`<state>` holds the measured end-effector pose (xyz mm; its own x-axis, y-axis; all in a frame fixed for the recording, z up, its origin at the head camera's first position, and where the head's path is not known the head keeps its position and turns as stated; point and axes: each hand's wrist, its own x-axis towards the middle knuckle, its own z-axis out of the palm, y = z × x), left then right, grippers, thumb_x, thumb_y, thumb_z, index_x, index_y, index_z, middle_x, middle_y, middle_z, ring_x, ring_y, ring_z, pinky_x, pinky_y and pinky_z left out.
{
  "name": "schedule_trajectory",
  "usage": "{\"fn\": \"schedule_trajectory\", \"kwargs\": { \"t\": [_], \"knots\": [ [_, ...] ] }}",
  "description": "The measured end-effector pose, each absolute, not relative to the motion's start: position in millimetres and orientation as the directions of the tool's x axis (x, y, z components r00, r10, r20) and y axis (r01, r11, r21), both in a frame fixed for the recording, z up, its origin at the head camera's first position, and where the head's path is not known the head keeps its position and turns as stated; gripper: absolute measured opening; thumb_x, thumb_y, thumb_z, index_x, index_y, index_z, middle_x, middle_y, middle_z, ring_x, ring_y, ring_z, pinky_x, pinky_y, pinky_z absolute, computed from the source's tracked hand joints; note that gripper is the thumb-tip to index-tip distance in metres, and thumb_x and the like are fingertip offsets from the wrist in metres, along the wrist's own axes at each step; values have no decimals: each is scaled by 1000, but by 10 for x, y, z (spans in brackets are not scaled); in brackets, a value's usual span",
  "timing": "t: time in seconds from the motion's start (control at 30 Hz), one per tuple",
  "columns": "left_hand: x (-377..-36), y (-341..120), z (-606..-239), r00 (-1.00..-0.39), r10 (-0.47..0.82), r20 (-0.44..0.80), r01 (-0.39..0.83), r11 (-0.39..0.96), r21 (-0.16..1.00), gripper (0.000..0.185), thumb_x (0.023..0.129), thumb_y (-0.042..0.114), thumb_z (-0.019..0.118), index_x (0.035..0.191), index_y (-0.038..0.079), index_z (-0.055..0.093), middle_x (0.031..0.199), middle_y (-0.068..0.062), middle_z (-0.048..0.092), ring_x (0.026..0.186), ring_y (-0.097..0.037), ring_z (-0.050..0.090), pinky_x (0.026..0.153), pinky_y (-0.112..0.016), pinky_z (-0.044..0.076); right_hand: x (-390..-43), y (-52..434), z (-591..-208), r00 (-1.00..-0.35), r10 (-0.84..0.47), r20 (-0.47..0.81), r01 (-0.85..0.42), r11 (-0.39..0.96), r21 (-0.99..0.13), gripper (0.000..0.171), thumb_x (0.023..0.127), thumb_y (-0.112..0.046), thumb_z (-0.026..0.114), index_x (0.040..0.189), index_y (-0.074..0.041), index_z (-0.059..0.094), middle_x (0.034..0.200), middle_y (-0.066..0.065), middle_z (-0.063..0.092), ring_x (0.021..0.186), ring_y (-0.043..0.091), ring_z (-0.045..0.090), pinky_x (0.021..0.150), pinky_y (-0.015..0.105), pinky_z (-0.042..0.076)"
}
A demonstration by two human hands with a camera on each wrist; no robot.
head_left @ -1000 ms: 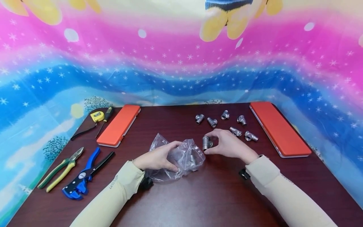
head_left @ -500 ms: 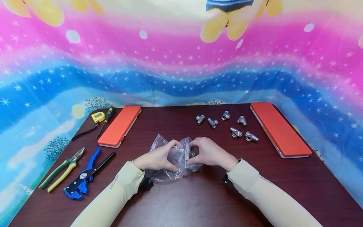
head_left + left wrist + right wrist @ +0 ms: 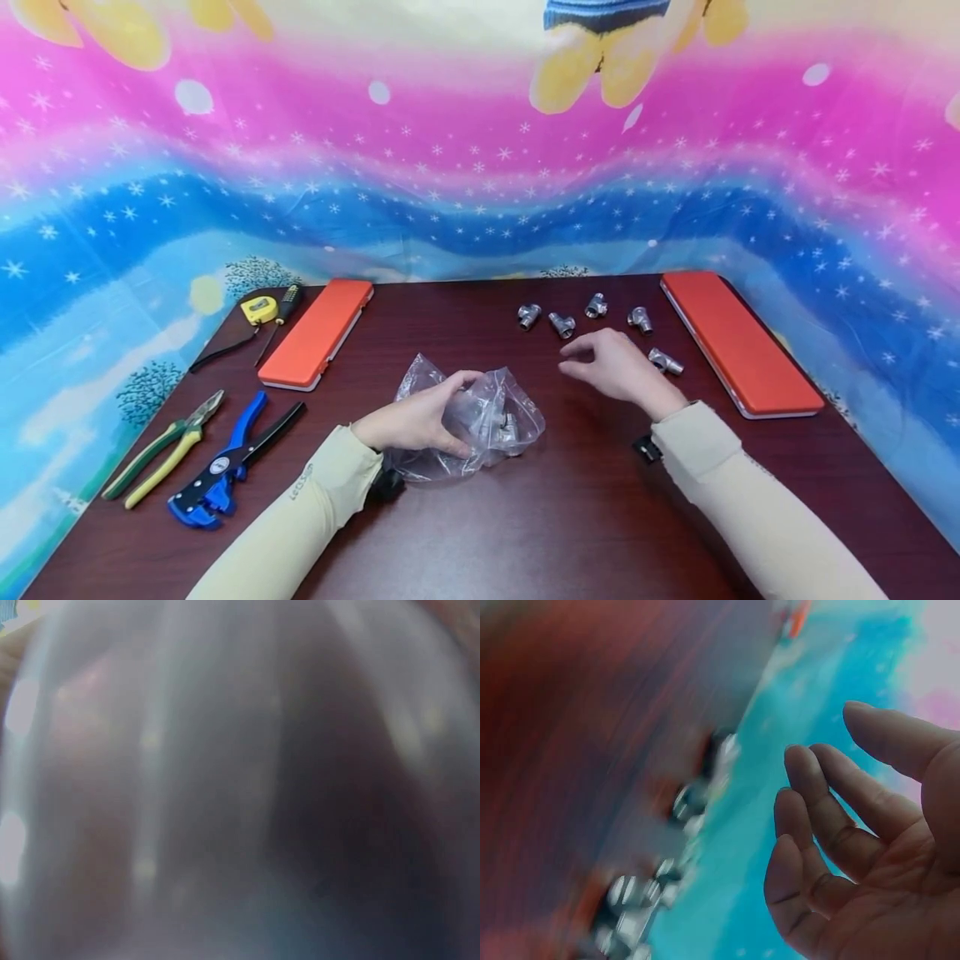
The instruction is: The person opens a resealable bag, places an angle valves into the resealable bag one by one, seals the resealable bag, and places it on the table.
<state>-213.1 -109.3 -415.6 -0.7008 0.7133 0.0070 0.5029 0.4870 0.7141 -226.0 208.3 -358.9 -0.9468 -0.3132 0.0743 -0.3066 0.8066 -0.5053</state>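
My left hand (image 3: 420, 417) grips a clear plastic bag (image 3: 517, 387) on the table, thumb at the near side and fingers at the far side. Shiny metal tee fittings (image 3: 507, 427) show through the plastic at its right end. Blurred plastic (image 3: 210, 780) fills the left wrist view. My right hand (image 3: 611, 371) is in the air to the right of the bag, holding nothing, its fingers loosely bent in the right wrist view. Beyond it several more tee pipe fittings (image 3: 561, 325) lie on the table; one fitting (image 3: 665, 361) is close behind the wrist.
An orange case (image 3: 738, 342) lies at the right edge, another orange case (image 3: 318, 333) at the left. Left of that are a tape measure (image 3: 258, 309) and a screwdriver (image 3: 287, 303). Pliers (image 3: 168, 446) and a blue wire stripper (image 3: 225, 471) lie front left. A printed cloth (image 3: 465, 167) hangs behind.
My right hand carried a tee fitting left into the bag's mouth, let it go, and moved back right without it, now covering one loose fitting. My left hand stays on the bag.
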Motion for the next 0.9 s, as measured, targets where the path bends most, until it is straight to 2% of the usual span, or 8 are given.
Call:
{"fn": "schedule_trajectory", "kwargs": {
  "t": [0.17, 0.3, 0.4, 0.53, 0.7, 0.8, 0.9],
  "knots": [
    [-2132, -1023, -4148, -694, 720, -5, 541, 527, 656, 110, 68, 37, 92, 155, 13, 28, 150, -6, 44, 129, -16, 48, 105, -38, 40, -2594, 2322, -3606, -945, -324, 51, -318, 863, -394, 32, 89, -11, 72, 120, -2, 70, 111, 14, 70, 103, 30, 64, 88, 48, 49],
    [-2142, -914, -4141, -686, 727, 28, 576, 520, 630, 114, 65, 43, 92, 153, 6, 31, 147, -8, 47, 129, -17, 48, 106, -37, 40, -2909, 2373, -3627, -922, -387, 18, -375, 879, -294, 45, 87, -2, 72, 131, -1, 62, 126, 19, 63, 120, 37, 55, 98, 51, 44],
    [-2142, -848, -4130, -681, 731, 49, 599, 517, 612, 111, 64, 41, 93, 150, 2, 36, 144, -10, 50, 129, -20, 49, 107, -38, 39, -3136, 2336, -3642, -905, -425, -37, -401, 877, -266, 55, 87, -2, 73, 139, 0, 54, 138, 19, 54, 131, 40, 45, 105, 52, 38],
    [-2134, -844, -4145, -694, 719, 28, 588, 545, 597, 102, 64, 37, 93, 146, 3, 42, 143, -9, 51, 131, -19, 47, 109, -38, 37, -3386, 2229, -3692, -884, -447, -138, -408, 881, -241, 66, 86, -7, 75, 145, -2, 48, 145, 18, 48, 136, 42, 36, 109, 53, 32],
    [-2146, -845, -4169, -688, 725, 36, 578, 517, 631, 96, 67, 30, 93, 145, 4, 44, 141, -7, 53, 126, -16, 50, 106, -37, 39, -3527, 2142, -3741, -868, -437, -234, -382, 891, -245, 72, 85, -10, 77, 148, -4, 44, 146, 20, 46, 129, 39, 45, 101, 50, 40],
    [-2169, -845, -4177, -679, 732, 60, 577, 482, 659, 92, 68, 25, 93, 143, 3, 46, 138, -7, 55, 122, -16, 52, 105, -36, 40, -3564, 2134, -3775, -868, -436, -237, -373, 889, -267, 70, 85, -10, 78, 147, -5, 46, 144, 21, 48, 121, 34, 51, 94, 46, 45],
    [-2188, -855, -4171, -677, 732, 71, 568, 459, 683, 89, 67, 20, 93, 141, 3, 47, 136, -6, 56, 119, -15, 54, 104, -36, 41, -3574, 2144, -3783, -870, -448, -209, -385, 879, -282, 64, 84, -13, 79, 142, -2, 52, 140, 21, 52, 123, 34, 51, 96, 46, 45]
  ]
}}
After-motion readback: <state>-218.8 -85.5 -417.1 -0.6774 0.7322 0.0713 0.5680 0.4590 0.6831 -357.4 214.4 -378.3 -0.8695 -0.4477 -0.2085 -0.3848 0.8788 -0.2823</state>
